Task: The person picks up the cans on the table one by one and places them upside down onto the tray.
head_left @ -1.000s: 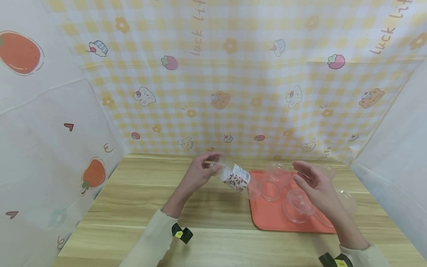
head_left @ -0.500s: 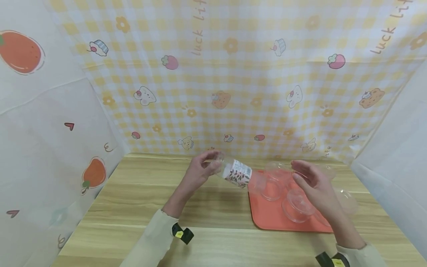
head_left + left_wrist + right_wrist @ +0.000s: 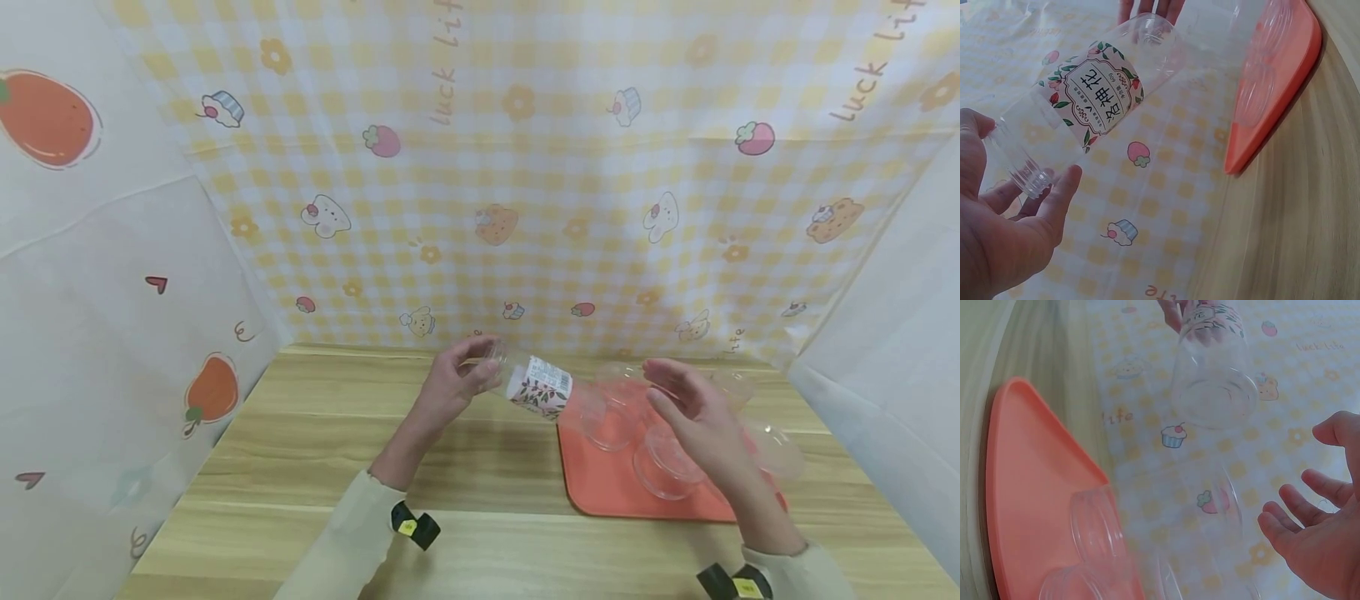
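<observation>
A clear plastic jar [image 3: 546,388] with a pink, flower-printed paper label hangs tilted above the table, base towards the right. My left hand [image 3: 450,383] grips it by the threaded mouth; in the left wrist view the thumb and fingers of the left hand [image 3: 1010,237] curl round that end. To the right is my right hand [image 3: 697,417], with nothing in it and its fingers loosely bent. The right wrist view shows the right hand [image 3: 1322,531] apart from the base of the jar [image 3: 1216,394]. The label looks wrapped round the jar's middle.
On the right lies an orange-red tray [image 3: 600,496] holding several clear round containers [image 3: 667,468], partly hidden behind my right hand. The wooden table [image 3: 315,467] meets a yellow checked cloth [image 3: 450,275] at the back.
The jar has shifted slightly right and up, and its label has turned a little. My right hand has moved a little left towards the jar.
</observation>
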The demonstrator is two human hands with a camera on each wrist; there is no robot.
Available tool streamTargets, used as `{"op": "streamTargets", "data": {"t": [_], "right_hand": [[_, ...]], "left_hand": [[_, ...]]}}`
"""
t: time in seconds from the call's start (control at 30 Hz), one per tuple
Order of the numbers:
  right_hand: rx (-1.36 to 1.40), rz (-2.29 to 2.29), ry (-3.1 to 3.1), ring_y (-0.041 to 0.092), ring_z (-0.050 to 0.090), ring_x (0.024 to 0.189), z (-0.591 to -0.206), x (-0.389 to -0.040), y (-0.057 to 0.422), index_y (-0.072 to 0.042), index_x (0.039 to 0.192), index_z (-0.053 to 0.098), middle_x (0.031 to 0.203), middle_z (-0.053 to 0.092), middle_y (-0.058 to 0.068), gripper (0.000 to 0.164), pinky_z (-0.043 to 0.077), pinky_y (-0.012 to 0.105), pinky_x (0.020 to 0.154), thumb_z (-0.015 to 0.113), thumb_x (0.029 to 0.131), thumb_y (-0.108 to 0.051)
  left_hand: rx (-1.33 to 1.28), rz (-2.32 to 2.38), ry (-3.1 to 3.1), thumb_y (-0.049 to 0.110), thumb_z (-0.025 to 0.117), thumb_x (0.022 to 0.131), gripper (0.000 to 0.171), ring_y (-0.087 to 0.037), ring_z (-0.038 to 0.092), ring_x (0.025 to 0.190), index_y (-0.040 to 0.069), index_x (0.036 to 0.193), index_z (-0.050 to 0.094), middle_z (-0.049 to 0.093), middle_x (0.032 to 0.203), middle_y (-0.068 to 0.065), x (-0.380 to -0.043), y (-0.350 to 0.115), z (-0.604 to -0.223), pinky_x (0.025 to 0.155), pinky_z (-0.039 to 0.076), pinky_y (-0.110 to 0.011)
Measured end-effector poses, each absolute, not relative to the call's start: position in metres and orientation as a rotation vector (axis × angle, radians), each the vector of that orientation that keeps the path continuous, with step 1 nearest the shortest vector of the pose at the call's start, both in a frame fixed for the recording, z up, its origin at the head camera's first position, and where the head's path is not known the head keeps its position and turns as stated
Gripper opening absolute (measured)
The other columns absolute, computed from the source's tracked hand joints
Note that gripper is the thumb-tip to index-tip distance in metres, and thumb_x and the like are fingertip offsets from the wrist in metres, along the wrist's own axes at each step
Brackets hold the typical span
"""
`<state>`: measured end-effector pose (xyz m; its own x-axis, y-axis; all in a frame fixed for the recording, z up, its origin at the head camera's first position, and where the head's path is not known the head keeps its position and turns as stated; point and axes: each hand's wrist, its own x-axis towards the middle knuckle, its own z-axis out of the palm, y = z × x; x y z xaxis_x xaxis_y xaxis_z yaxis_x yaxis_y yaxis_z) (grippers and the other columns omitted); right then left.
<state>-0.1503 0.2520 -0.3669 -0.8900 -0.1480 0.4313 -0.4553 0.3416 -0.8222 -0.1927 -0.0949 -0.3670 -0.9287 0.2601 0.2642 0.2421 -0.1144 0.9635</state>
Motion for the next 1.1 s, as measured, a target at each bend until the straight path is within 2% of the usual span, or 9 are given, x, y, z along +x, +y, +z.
{"op": "streamTargets", "data": {"t": [0.17,0.33,0.47,0.77,1.0,1.1], "right_hand": [[0.531,1.568,-2.348,0.018,0.056,0.126,-0.366,-0.151,0.249,0.004,0.141,0.050,0.137,0.054,0.028,0.041,0.046,0.017,0.098,0.060,0.102,-0.003],[0.550,1.594,-2.319,0.021,0.056,0.126,-0.367,-0.152,0.245,0.005,0.140,0.051,0.135,0.054,0.029,0.040,0.046,0.018,0.098,0.060,0.101,-0.001],[0.568,1.608,-2.277,0.018,0.057,0.124,-0.367,-0.154,0.241,0.006,0.138,0.052,0.133,0.056,0.030,0.039,0.046,0.019,0.098,0.060,0.101,0.002],[0.594,1.715,-2.194,0.019,0.058,0.124,-0.365,-0.153,0.231,0.008,0.138,0.051,0.132,0.059,0.019,0.038,0.050,0.020,0.094,0.059,0.101,0.001],[0.574,1.764,-2.188,0.021,0.057,0.125,-0.364,-0.154,0.226,0.007,0.139,0.050,0.132,0.061,0.009,0.039,0.049,0.022,0.097,0.059,0.102,-0.002],[0.590,1.794,-2.161,0.022,0.057,0.126,-0.363,-0.155,0.223,0.008,0.139,0.050,0.132,0.061,0.009,0.039,0.049,0.023,0.098,0.059,0.102,-0.001]], "left_hand": [[0.598,2.294,2.049,0.016,0.067,0.095,0.052,-0.046,0.060,0.113,-0.004,0.141,0.053,0.051,0.130,-0.023,-0.192,-0.094,-0.367,0.090,0.057,-0.039],[0.603,2.328,2.028,0.015,0.067,0.095,0.051,-0.037,0.065,0.107,-0.004,0.140,0.054,0.052,0.130,-0.023,-0.191,-0.092,-0.367,0.090,0.057,-0.041],[0.593,2.354,2.010,0.014,0.066,0.096,0.048,-0.034,0.065,0.106,-0.004,0.139,0.055,0.052,0.129,-0.022,-0.191,-0.090,-0.367,0.089,0.057,-0.041],[0.570,2.421,1.946,0.013,0.066,0.097,0.048,-0.047,0.056,0.119,-0.004,0.140,0.054,0.052,0.131,-0.020,-0.190,-0.083,-0.367,0.091,0.056,-0.041],[0.573,2.445,1.931,0.017,0.066,0.097,0.047,-0.041,0.059,0.115,-0.002,0.138,0.056,0.054,0.129,-0.020,-0.191,-0.079,-0.367,0.092,0.056,-0.043],[0.551,2.461,1.922,0.017,0.067,0.096,0.047,-0.040,0.059,0.115,0.000,0.138,0.056,0.055,0.128,-0.019,-0.191,-0.077,-0.367,0.092,0.056,-0.043]]}}
